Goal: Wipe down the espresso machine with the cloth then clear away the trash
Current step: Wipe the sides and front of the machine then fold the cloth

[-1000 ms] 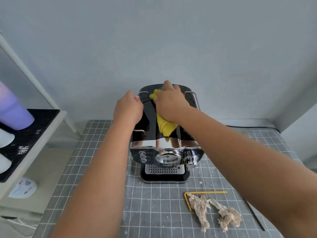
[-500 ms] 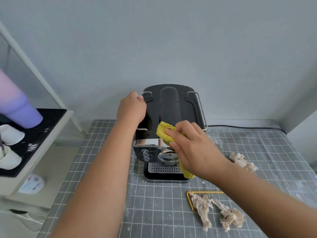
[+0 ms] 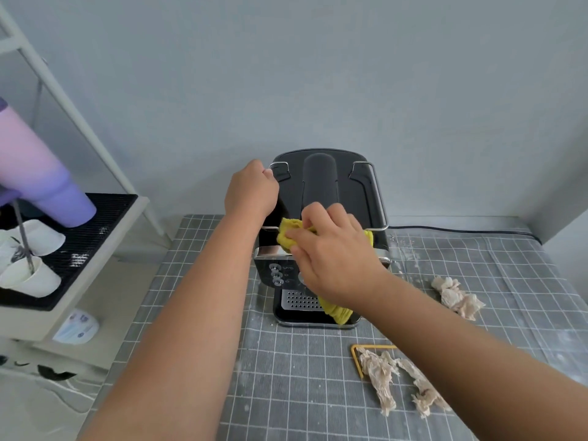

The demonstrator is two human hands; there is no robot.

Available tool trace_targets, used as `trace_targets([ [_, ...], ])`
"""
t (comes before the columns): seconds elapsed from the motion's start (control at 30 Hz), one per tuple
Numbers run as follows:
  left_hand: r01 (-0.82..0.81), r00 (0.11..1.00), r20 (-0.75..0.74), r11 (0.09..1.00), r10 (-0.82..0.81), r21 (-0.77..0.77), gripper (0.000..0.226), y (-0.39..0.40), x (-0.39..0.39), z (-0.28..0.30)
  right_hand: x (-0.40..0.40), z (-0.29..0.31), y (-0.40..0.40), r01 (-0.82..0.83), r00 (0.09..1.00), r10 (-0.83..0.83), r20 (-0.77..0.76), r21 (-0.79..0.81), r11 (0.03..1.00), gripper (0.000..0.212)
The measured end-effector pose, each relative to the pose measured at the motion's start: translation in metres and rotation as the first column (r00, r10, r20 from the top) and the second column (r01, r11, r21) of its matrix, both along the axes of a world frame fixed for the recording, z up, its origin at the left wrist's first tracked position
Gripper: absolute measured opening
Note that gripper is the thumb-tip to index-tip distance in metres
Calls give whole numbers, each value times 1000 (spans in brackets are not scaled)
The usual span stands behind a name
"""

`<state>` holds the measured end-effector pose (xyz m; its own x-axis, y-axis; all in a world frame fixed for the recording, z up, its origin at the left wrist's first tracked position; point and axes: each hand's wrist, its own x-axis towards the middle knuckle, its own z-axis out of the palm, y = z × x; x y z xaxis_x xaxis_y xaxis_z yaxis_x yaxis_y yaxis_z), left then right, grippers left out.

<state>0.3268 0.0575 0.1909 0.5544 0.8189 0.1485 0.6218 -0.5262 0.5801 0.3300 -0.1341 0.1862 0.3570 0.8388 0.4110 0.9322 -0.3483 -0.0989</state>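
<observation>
A black and chrome espresso machine (image 3: pixel 321 186) stands on the grey gridded mat (image 3: pixel 286 393) against the wall. My left hand (image 3: pixel 251 190) grips the machine's upper left edge by its wire rail. My right hand (image 3: pixel 334 256) holds a yellow cloth (image 3: pixel 289 232) against the front of the machine's top, and the cloth's tail hangs down over the drip tray. Crumpled beige paper trash lies on the mat: one wad (image 3: pixel 456 297) right of the machine, two twisted pieces (image 3: pixel 381 377) in front beside a yellow strip (image 3: pixel 356 361).
A white shelf unit (image 3: pixel 105 249) stands to the left with a black mat, white cups (image 3: pixel 31 278) and a purple tumbler (image 3: pixel 44 176). A black cable (image 3: pixel 461 230) runs along the wall behind the machine. White dust speckles the mat.
My right hand drew the cloth from the back of the machine's top down to its front, then shifted slightly left and up. My left hand stayed on the left edge.
</observation>
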Motion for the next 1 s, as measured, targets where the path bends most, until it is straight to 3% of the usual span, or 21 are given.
trace_targets([
  [0.17,6,1000,12,1000,-6,-25,22,1,0,0,16,3,-26,-119,993,118,-20,-24,993,35],
  [0.37,7,1000,22,1000,-6,-17,23,3,1,-2,31,-10,-49,125,992,-122,-30,111,986,35],
  [0.63,8,999,31,1000,-8,-12,23,2,2,-3,41,-37,-84,227,971,-199,-132,248,942,35],
  [0.67,8,1000,29,1000,-8,-13,23,2,2,-3,47,-39,-86,251,959,-201,-201,263,932,32],
  [0.7,7,1000,28,1000,-7,-14,23,2,2,-4,53,-43,-90,302,917,-191,-351,296,906,26],
  [0.73,6,1000,24,1000,-5,-14,23,3,2,-4,57,-45,-94,397,810,-158,-564,329,857,22],
  [0.8,1,1000,17,1000,-1,-15,23,3,2,-5,59,-46,-102,647,433,51,-900,350,678,28],
  [0.87,-8,1000,3,1000,8,-2,24,4,3,-5,62,-42,-109,822,127,322,-938,281,496,27],
  [0.93,-39,999,-21,998,40,47,24,2,2,-1,68,-41,-111,879,-2,478,-878,226,420,26],
  [1.0,-79,997,16,990,78,113,19,-2,-1,5,68,-34,-109,880,5,499,-866,241,410,29],
])
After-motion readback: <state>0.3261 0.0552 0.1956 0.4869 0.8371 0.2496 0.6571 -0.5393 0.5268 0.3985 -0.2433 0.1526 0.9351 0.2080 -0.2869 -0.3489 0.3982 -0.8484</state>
